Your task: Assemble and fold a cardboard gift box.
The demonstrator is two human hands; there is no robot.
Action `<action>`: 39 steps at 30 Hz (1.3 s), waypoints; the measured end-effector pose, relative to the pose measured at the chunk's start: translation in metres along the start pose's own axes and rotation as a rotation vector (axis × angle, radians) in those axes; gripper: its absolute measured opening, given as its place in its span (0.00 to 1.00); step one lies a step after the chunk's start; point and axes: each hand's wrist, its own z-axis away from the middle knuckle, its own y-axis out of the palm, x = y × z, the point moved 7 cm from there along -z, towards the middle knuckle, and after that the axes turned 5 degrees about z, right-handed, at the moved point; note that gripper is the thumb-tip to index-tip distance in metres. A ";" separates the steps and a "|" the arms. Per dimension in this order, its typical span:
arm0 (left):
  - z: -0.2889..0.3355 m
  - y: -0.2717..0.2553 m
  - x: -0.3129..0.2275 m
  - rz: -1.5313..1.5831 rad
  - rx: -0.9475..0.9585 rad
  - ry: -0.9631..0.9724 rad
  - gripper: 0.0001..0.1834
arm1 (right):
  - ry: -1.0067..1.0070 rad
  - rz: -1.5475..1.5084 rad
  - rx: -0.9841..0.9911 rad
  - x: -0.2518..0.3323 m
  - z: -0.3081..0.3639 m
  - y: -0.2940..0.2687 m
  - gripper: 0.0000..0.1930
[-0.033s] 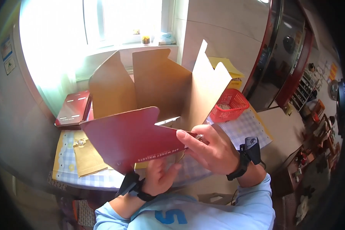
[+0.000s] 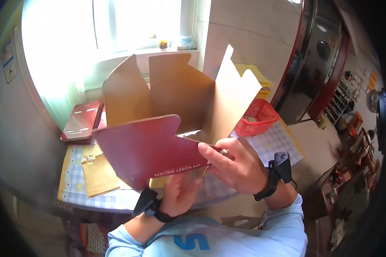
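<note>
A large cardboard box, dark red outside and bare brown inside, stands up in front of me with its side panels spread. Its near red panel tilts toward me, and light shows through a gap at the bottom. My right hand pinches the right end of this near panel, thumb on the red side and fingers curled at the edge. My left hand is under the lower edge of the same panel. Its fingers are blurred and partly covered, so its hold is unclear. Each wrist wears a black strap with a small device.
The table has a blue checked cloth. A brown paper envelope lies at left, below stacked red flat boxes. At right stands a red plastic basket near yellow packaging. A windowsill is behind.
The box has tipped slightly, its near panel's top edge rising a little and shifting right. My left hand has moved slightly and is more blurred; my right hand keeps its pinch.
</note>
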 end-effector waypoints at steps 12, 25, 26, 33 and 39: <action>-0.014 0.025 0.045 0.477 0.087 -0.283 0.12 | 0.051 0.040 -0.002 -0.009 0.001 0.001 0.38; -0.018 0.028 0.027 0.571 0.182 -0.203 0.15 | 0.079 0.172 0.022 0.006 -0.005 -0.009 0.36; -0.017 0.027 0.029 0.593 0.165 -0.232 0.15 | 0.069 0.194 0.032 0.007 -0.005 -0.010 0.36; -0.011 0.023 0.040 0.502 0.192 -0.280 0.14 | 0.062 0.263 0.051 0.009 -0.004 -0.009 0.36; -0.007 0.021 -0.013 -0.136 0.535 -0.326 0.21 | 0.072 0.137 0.054 0.001 0.001 -0.009 0.40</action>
